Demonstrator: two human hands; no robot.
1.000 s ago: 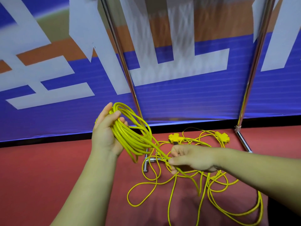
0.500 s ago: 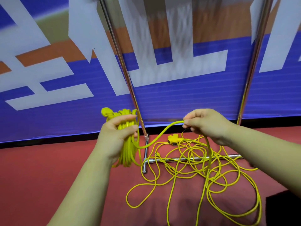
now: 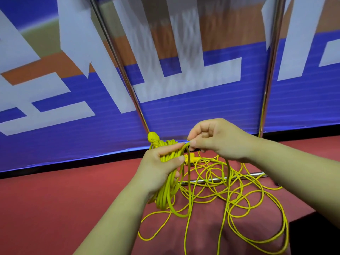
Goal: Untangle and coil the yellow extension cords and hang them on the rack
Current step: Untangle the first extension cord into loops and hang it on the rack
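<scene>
Loops of loose yellow cord (image 3: 230, 190) sprawl on the red floor (image 3: 55, 199), lower right. At centre, the left hand (image 3: 161, 168) clamps its fingers round one coil (image 3: 165, 196). The right hand (image 3: 219, 138) pinches a strand (image 3: 184, 146) just beside it. Behind, two rack poles (image 3: 132, 92) cross a banner (image 3: 202, 111) whose white lettering is illegible.

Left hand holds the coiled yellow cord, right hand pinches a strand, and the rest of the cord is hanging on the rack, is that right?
No. The head view shows the left hand holding the coil and the right hand pinching a strand, but the loose cord lies tangled on the floor, not on the rack.
</scene>
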